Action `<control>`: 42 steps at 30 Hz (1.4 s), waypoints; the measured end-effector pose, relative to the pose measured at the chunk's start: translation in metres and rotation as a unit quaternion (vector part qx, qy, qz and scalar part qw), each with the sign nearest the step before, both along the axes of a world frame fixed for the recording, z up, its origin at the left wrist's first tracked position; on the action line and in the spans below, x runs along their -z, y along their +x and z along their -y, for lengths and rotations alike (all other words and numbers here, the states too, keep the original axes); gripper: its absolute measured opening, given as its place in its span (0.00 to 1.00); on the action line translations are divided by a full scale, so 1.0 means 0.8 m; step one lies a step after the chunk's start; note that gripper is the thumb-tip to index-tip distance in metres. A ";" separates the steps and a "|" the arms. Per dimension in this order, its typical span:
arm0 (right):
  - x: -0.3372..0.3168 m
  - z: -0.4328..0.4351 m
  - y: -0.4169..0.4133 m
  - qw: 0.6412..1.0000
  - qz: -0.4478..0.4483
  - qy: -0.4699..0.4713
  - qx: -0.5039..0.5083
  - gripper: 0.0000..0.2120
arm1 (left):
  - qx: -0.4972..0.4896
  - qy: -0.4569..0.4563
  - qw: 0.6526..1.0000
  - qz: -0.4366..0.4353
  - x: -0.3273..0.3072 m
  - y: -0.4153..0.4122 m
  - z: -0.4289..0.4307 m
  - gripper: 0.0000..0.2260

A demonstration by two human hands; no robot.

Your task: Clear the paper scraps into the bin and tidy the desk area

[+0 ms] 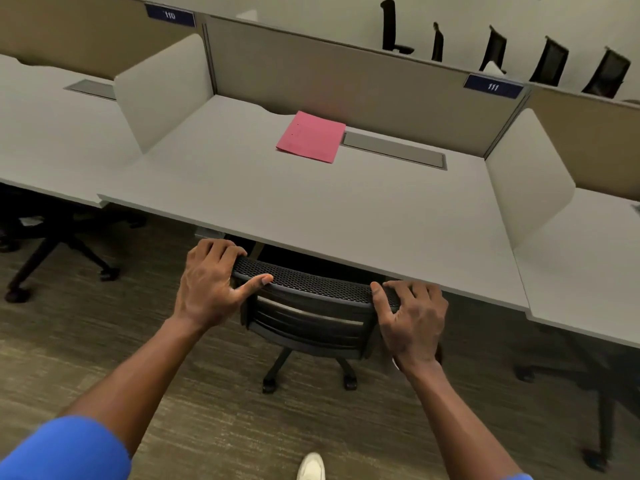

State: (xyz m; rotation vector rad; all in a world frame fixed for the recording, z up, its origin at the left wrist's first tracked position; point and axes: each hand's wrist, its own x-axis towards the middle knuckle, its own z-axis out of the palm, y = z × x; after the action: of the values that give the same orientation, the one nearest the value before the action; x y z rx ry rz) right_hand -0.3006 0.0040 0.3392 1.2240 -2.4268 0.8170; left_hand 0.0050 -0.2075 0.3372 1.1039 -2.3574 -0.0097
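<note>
Gripping the chair [308,299] backrest top, your left hand [207,289] and right hand [412,320] are both closed over it. Push evenly and straight under the worktop [346,216] front edge. A flat pink folder [311,136] lies near the rear edge; no scraps visible.

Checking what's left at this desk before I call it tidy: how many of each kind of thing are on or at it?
Pink folder: 1
Desk chair: 1, with both hands (left, right) on its backrest
Paper scraps: 0 visible
Total: 2
</note>
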 end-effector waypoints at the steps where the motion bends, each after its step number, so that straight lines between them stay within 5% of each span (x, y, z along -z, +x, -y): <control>1: 0.000 0.008 -0.004 1.000 0.002 -0.001 -0.002 0.23 | -0.001 0.002 1.000 0.003 0.001 -0.003 0.008 0.35; 42: -0.014 0.124 -0.047 0.999 -0.010 0.036 0.017 0.24 | 0.009 0.018 1.000 0.013 -0.007 -0.061 0.134 0.34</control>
State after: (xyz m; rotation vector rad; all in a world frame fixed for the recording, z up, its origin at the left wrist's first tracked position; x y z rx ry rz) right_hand -0.3379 -0.0953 0.3503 1.2063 -2.4735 0.7104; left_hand -0.0440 -0.3150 0.3427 1.1066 -2.3983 -0.0442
